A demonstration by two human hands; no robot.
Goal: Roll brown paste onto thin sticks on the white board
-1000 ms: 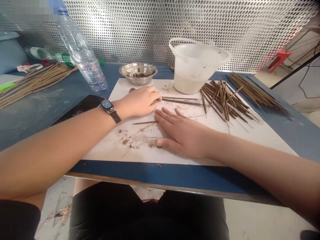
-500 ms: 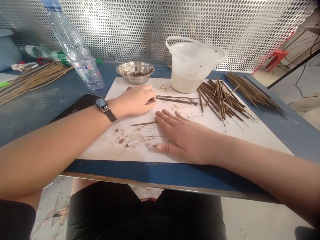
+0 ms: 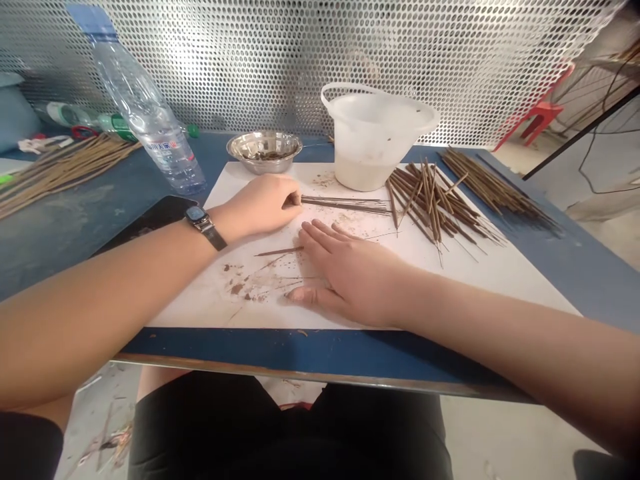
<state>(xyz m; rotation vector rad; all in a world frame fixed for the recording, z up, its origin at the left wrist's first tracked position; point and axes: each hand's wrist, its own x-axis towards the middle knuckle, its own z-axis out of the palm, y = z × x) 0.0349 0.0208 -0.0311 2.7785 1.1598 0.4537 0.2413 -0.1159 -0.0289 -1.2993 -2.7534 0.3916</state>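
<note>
My right hand lies flat on the white board, fingers stretched out and thumb apart. Under its fingers runs a brown incense stick; its coated tip sticks out on the left and a thin bare core shows on the right. My left hand, with a watch on the wrist, rests farther back with its fingers curled. Something dark shows between thumb and fingers, mostly hidden. Thin bare sticks reach rightward from beside that hand. Brown crumbs dot the board.
A steel bowl with dark bits and a white plastic pail stand at the back. Coated incense sticks are heaped at right, beside another bundle. At left are a water bottle, a dark flat object and long sticks.
The whole view has shifted slightly. My right hand still lies flat over the incense stick, moved a little leftward at most. My left hand stays curled beside the thin sticks.
</note>
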